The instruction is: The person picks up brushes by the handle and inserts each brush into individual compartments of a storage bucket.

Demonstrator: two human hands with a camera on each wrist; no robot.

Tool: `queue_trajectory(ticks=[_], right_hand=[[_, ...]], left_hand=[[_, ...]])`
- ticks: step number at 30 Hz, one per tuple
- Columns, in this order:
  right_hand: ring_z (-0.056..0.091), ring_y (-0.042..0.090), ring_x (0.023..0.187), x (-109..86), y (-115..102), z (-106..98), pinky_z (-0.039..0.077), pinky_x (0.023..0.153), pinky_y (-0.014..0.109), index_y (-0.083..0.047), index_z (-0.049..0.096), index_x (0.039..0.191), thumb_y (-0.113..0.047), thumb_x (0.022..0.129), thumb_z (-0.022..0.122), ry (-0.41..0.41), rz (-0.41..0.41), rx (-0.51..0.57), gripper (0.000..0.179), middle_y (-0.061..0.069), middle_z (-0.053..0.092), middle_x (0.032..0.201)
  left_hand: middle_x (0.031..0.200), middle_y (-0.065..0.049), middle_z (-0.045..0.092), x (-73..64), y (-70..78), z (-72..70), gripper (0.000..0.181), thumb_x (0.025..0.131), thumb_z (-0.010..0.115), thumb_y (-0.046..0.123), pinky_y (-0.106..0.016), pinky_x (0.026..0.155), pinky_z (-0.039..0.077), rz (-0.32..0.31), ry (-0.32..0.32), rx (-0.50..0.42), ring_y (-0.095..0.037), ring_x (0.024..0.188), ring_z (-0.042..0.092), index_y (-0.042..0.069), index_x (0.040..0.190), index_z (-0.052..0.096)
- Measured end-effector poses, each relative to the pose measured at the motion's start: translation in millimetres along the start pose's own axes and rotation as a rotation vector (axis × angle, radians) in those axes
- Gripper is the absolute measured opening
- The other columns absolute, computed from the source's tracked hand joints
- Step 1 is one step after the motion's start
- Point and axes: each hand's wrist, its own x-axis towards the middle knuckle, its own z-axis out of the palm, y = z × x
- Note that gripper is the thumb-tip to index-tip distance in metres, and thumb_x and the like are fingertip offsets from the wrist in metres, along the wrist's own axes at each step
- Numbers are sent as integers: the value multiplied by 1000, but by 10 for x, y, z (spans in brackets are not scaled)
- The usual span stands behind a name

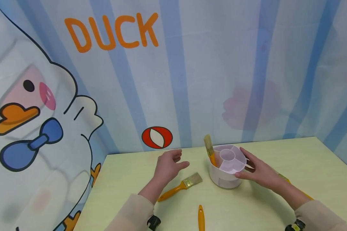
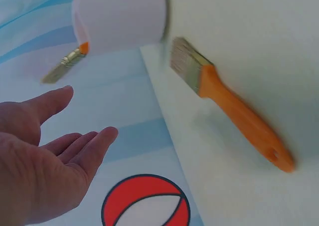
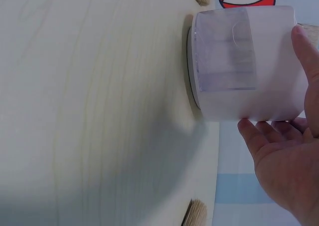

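Observation:
A round white brush pot (image 1: pixel 225 181) with a divided top stands toward the back of the table. My right hand (image 1: pixel 258 171) grips its right side, thumb toward the front and fingers behind; the right wrist view shows the thumb and fingertips against the pot's wall (image 3: pixel 274 66). One paintbrush (image 1: pixel 209 150) leans bristles up in a left compartment of the pot. My left hand (image 1: pixel 169 165) hovers left of the pot, fingers loosely bent and holding nothing. Just below it, another paintbrush (image 1: pixel 180 186) with an orange handle lies flat, its bristles pointing toward the pot.
At the front of the table lies an orange brush handle (image 1: pixel 201 218). Another brush (image 1: pixel 284 178) lies partly hidden behind my right forearm. A printed duck curtain (image 1: pixel 208 80) hangs right behind the table's back edge.

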Motion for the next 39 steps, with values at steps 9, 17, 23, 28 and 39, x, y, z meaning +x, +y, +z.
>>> queue_trajectory(ticks=[9, 17, 23, 28, 39], right_hand=[[36, 55, 151, -57, 9, 15, 52, 108, 47, 2, 14, 169, -21, 93, 86, 33, -10, -8, 107, 30, 22, 172], [39, 54, 149, -100, 3, 24, 54, 106, 46, 0, 16, 170, -22, 94, 85, 44, -20, -23, 105, 29, 24, 172], [39, 56, 148, -139, 20, 14, 52, 107, 50, 2, 17, 169, -20, 94, 85, 49, -48, -36, 103, 31, 24, 171], [36, 57, 148, -181, 50, -15, 50, 109, 48, 5, 17, 168, -14, 94, 84, 52, -79, -25, 102, 34, 25, 170], [33, 57, 150, -232, 57, -142, 49, 110, 48, 5, 17, 168, -17, 92, 86, 27, -67, -91, 105, 35, 24, 170]], left_hand=[[146, -18, 65, -96, -294, -20, 68, 92, 87, 18, -50, 108, 56, 43, -69, 109, -39, 134, 63, 5, 152, 59], [146, -16, 66, -138, -499, 46, 67, 90, 88, 22, -55, 114, 50, 44, -125, 220, -39, 136, 60, 5, 150, 62], [141, -13, 70, -188, -619, 116, 64, 87, 90, 29, -58, 112, 49, 66, -118, 330, -41, 133, 60, 7, 144, 68], [143, -10, 69, -232, -717, 145, 63, 88, 90, 30, -58, 112, 50, 89, -147, 407, -39, 131, 62, 10, 144, 69], [142, -3, 71, -293, -899, 169, 54, 91, 87, 29, -55, 110, 52, 234, -200, 543, -31, 136, 63, 11, 140, 72]])
